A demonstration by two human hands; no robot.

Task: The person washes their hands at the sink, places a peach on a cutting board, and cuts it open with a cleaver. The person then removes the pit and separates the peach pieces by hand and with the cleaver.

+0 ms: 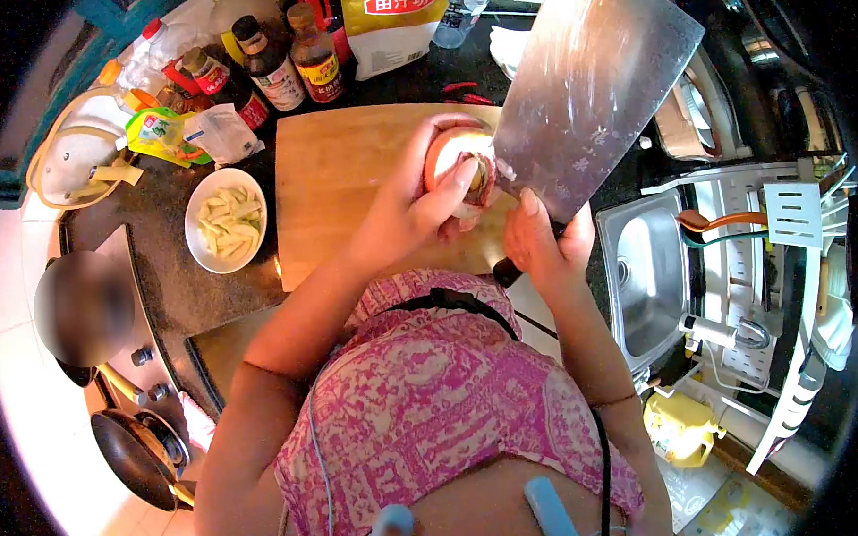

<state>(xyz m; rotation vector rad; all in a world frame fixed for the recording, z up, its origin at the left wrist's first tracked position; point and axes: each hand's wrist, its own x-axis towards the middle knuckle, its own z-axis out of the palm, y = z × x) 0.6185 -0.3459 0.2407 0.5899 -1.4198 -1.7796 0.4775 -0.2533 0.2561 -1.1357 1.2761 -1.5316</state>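
My left hand (pixel 412 198) is closed around a round, pale onion (pixel 447 154) with reddish-brown skin, its thumb pressed on the side facing the blade. My right hand (pixel 544 237) grips a large cleaver (pixel 597 83) by its dark handle, and the wide blade points up and away to the right. The blade's lower left corner is close to the onion; whether they touch is hard to tell. Small wet bits cling to the steel. Both hands are above a wooden cutting board (pixel 336 167).
A white bowl (pixel 194 240) of pale cut strips stands left of the board. Sauce bottles (pixel 314 59) and a yellow bag (pixel 392 24) line the back, near red chillies (pixel 470 99). At right is a metal sink (pixel 652 289); at lower left, a wok (pixel 124 458).
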